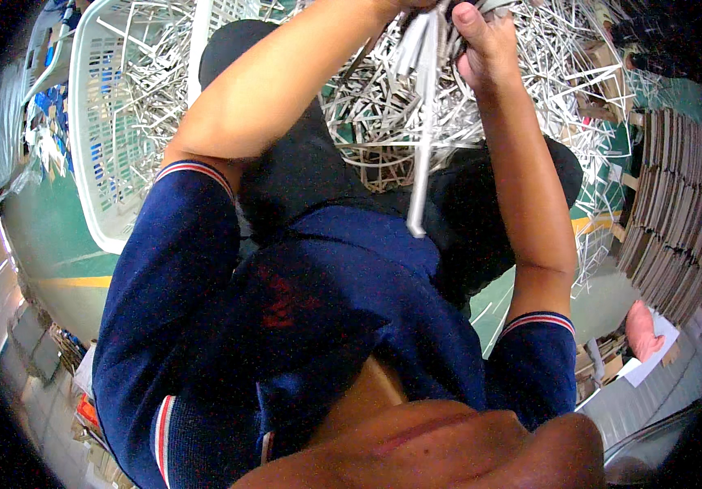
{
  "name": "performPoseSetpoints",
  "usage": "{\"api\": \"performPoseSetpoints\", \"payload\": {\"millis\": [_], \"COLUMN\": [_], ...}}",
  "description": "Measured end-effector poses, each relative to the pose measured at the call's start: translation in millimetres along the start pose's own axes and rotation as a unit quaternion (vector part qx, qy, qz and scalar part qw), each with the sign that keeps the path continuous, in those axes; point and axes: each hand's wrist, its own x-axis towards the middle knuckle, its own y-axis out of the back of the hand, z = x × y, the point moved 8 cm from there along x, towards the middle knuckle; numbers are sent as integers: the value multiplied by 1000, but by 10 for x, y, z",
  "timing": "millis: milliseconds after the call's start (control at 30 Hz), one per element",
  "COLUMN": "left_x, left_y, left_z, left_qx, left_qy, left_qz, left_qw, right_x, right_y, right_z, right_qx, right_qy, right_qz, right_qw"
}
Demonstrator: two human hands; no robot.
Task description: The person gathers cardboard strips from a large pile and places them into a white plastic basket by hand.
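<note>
My right hand (pixel 487 46) is at the top edge, its thumb raised and its fingers partly cut off. Pale paper strips (pixel 498 7) show in its grasp. Only a sliver of my left hand (pixel 411 3) shows at the same edge, so its fingers are hidden. Between the two hands hangs a bunch of strips (pixel 412 43), and one long white strip (pixel 425 134) trails down to my lap, bent at its lower end. Beneath the hands, a large heap of loose narrow strips (pixel 375 104) spreads between and beyond my knees.
A white perforated plastic basket (pixel 91 122) holding more strips stands left of my knee. Stacked cardboard sheets (pixel 672 202) rise on the right. A pink object (pixel 641 330) lies on white paper at lower right. The green floor (pixel 51 214) carries a yellow line (pixel 76 282).
</note>
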Motion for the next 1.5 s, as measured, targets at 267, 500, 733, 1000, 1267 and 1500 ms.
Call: {"api": "performPoseSetpoints", "payload": {"millis": [267,500,733,1000,1267,1500], "left_x": [-63,-15,289,-570,-787,-1537], "left_y": [25,15,20,-1095,-1521,-1796], "left_z": [108,-7,-95,-1160,-1367,-919], "left_qx": [45,95,167,48,-234,-395], "left_qy": [-17,34,-156,-32,199,468], "left_qz": [96,27,-39,-321,-457,-373], "left_qw": [994,995,973,945,835,697], "right_x": [16,1,62,-66,98,187], "right_y": [-18,-53,190,1037,1154,1137], "right_z": [-66,-85,-502,-893,-1154,-869], "right_qx": [-49,-54,-118,-68,-41,4], "right_qy": [-72,-130,-116,165,63,77], "right_qz": [-4,25,-26,121,246,364], "right_qw": [996,990,986,976,966,928]}}
